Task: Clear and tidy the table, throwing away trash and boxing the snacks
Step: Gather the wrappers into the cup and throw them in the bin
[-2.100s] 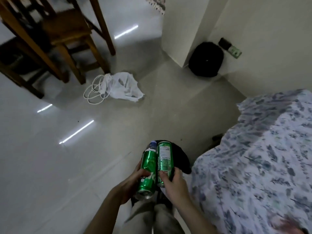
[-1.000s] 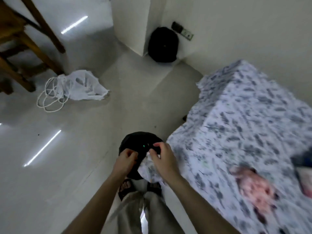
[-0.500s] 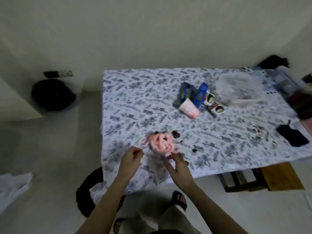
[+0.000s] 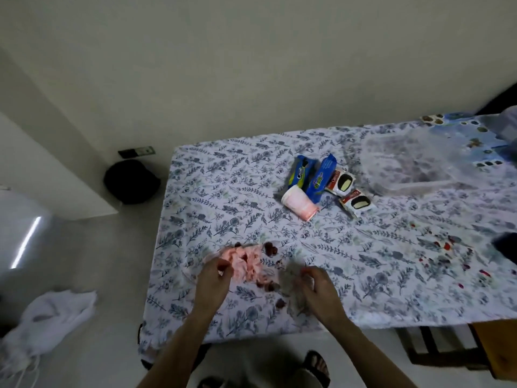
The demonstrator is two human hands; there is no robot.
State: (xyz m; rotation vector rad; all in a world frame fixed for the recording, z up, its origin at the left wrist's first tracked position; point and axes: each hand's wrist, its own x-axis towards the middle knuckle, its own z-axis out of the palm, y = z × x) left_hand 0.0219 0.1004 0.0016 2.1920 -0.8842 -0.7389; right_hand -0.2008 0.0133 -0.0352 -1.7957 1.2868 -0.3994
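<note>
A crumpled pink tissue (image 4: 246, 264) lies near the front left of the floral-cloth table (image 4: 212, 208), with dark red scraps (image 4: 270, 249) around it. My left hand (image 4: 214, 280) pinches the tissue's left side. My right hand (image 4: 317, 289) is curled on a crumpled clear wrapper (image 4: 289, 284) just right of the tissue. Farther back lie two blue cookie packs (image 4: 301, 172) (image 4: 321, 177), two small red-and-white snack packs (image 4: 340, 182) (image 4: 358, 204) and a tipped paper cup (image 4: 298, 206). A clear plastic box (image 4: 405, 166) stands at the back right.
A black bin (image 4: 141, 336) peeks out under the table's front left corner. A white bag (image 4: 51, 312) lies on the floor at left, and a black round object (image 4: 131, 181) sits by the wall. A wooden stool (image 4: 492, 345) is at lower right. Small red scraps (image 4: 447, 245) dot the cloth's right side.
Both hands held green cans, then emptied over the black bin. The view swung up to the table, and my hands have come down onto the pink tissue and clear wrapper.
</note>
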